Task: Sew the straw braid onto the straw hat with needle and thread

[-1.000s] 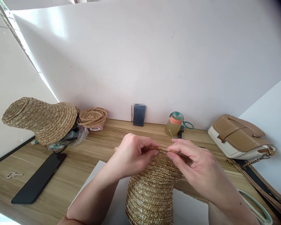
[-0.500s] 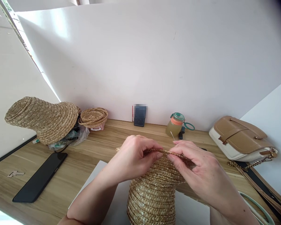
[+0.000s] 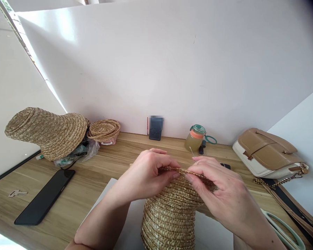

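A woven straw hat point(image 3: 169, 215) is held over the white sheet point(image 3: 135, 215) on the wooden desk point(image 3: 99, 166), its long axis nearly upright, the narrow crown pointing down toward the person and the flared brim up and away. The brim's braided edge is pinched by the left hand point(image 3: 146, 173) and by the right hand point(image 3: 219, 187), fingers closed on it (a needle point(image 3: 192, 151) is also gripped by the right). Against the picture half a second earlier, little is changed: the right hand is set slightly lower.
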`<state>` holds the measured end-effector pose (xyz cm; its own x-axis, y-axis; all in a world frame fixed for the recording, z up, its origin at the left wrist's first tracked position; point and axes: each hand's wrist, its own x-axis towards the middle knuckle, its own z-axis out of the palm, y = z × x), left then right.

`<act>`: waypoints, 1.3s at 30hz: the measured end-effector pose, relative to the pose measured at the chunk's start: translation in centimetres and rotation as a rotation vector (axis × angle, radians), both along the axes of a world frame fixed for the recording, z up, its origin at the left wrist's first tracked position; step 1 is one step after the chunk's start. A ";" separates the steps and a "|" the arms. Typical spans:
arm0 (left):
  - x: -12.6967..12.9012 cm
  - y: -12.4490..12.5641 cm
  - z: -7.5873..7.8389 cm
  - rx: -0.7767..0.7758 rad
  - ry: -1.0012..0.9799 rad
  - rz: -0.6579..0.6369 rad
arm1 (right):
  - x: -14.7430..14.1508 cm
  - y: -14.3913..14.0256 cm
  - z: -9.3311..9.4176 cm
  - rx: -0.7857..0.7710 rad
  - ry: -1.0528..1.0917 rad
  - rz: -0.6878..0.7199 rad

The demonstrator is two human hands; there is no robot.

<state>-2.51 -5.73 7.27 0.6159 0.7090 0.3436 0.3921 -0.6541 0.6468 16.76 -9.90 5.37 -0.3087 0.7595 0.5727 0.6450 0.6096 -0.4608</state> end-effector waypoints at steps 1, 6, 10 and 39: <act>0.0 0.0 0.0 0.004 -0.004 0.001 | 0.0 0.0 0.0 -0.002 0.001 -0.003; 0.2 0.0 -0.4 0.057 -0.034 0.047 | 0.3 0.2 0.0 -0.019 -0.017 -0.028; 0.4 0.2 -0.5 0.079 -0.026 0.051 | 0.9 0.4 -0.1 -0.033 -0.046 -0.022; 0.2 -0.8 -0.3 0.381 -0.085 -0.038 | 2.7 -0.7 0.7 0.009 0.229 -0.258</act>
<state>-2.34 -6.50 6.95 0.5973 0.4982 0.6285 0.3190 -0.8666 0.3838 19.45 -10.61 6.06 0.0303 0.7906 0.6115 0.6592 0.4441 -0.6068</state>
